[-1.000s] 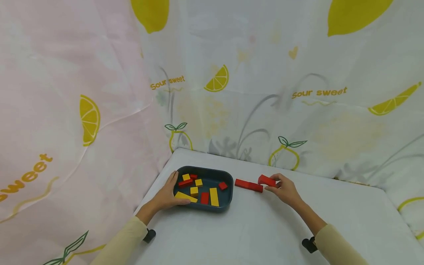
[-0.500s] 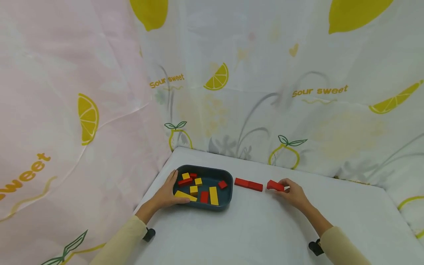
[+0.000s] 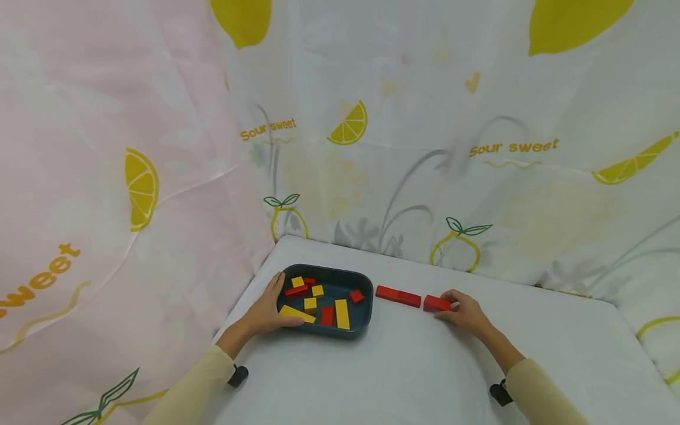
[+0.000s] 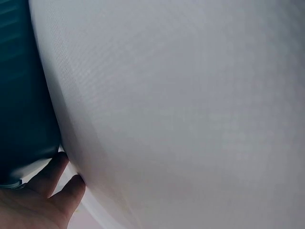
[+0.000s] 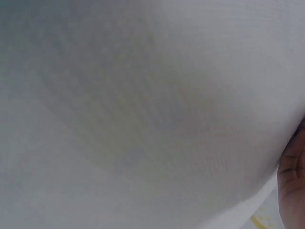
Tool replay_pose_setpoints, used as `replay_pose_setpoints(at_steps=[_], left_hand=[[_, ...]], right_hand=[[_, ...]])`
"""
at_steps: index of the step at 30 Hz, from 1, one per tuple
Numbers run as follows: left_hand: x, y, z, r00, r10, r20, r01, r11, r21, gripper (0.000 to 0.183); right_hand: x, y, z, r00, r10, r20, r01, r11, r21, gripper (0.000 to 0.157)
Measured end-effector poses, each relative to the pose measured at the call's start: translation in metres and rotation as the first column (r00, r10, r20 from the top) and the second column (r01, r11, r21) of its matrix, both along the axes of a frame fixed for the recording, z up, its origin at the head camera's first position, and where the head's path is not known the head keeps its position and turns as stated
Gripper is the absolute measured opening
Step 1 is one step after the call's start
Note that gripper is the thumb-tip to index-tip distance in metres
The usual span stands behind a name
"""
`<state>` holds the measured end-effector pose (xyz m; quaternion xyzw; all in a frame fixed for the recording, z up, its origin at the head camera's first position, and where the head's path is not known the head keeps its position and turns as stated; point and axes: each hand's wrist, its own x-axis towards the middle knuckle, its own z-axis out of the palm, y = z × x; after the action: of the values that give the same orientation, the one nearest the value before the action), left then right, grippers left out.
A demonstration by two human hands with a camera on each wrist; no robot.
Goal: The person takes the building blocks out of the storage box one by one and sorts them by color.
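Note:
My left hand [image 3: 267, 313] holds the left end of a dark blue tray [image 3: 345, 287], thumb over the front rim and fingers at the far left corner. The left wrist view has two of its fingers beside the tray wall [image 4: 24, 100]. Inside lie several red and yellow blocks. To the right of the tray, two red blocks [image 3: 398, 296] lie end to end in a row. My right hand [image 3: 465, 313] pinches another red block [image 3: 435, 303] by its right end, low at the table, a small gap from the row. The right wrist view catches only the hand's edge [image 5: 292, 183].
A white cloth covers the table [image 3: 404, 366]. Behind it and to the left hang cloth walls [image 3: 382, 177] with lemon prints, close to the table's far and left edges. The tray stands near the left edge.
My right hand has drawn the red block off the row's right end, moved it rightward and lowered it to the table in line with the row. The left hand stays at the tray.

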<state>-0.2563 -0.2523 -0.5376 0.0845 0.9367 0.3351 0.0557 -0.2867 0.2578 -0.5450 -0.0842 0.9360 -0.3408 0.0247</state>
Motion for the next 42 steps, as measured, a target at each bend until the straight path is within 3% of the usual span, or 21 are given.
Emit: replay_pose_setpoints(at_steps=[19,42], left_hand=[[0.000,0.002,0.006,1.000,0.011,0.023,-0.011,1.000,0.022,0.131],[-0.001,0.001,0.001,0.999,0.019,0.034,-0.019,0.999,0.028,0.130]], right_hand=[[-0.007,-0.011,-0.006,0.999,-0.035,0.014,0.035,0.999,0.012,0.044],[-0.005,-0.012,-0.006,0.999,-0.030,0.017,0.030,0.999,0.015,0.044]])
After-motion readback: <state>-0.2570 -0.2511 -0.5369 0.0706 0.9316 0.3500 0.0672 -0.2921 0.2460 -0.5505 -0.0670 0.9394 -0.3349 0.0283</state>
